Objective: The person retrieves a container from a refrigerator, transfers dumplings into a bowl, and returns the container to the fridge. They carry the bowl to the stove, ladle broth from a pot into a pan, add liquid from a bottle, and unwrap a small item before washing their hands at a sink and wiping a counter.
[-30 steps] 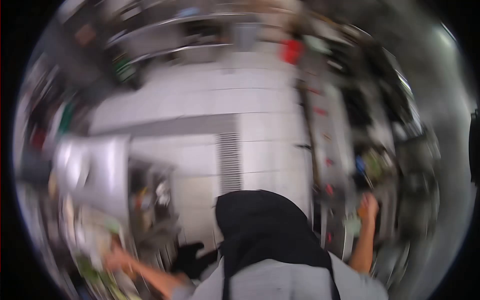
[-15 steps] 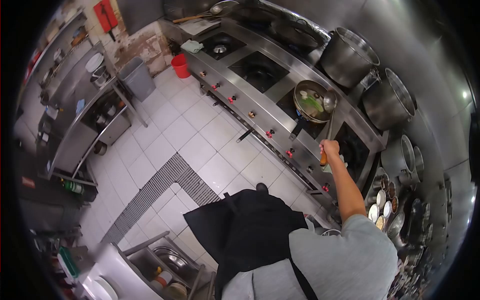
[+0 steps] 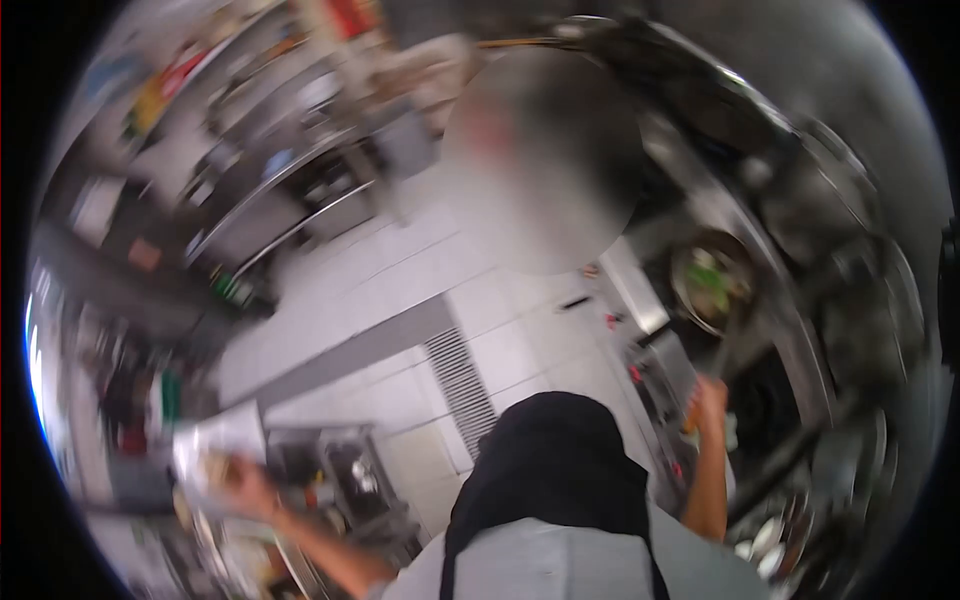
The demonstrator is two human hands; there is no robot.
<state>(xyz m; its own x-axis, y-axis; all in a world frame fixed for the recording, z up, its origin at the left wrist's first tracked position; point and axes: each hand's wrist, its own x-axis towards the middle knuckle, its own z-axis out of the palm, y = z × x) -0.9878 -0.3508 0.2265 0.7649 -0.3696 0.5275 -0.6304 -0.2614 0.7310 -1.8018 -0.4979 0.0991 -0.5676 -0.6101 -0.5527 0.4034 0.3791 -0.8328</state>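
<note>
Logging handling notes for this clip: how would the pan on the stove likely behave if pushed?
The pan would probably stay stiff, since its rim looks like metal. Its contents could shift or spill if jolted, with green food in its open top.

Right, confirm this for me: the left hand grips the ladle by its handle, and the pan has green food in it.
Wrong hand: in the head view, the right hand grips the ladle by its handle. The pan does have green food in it.
</note>
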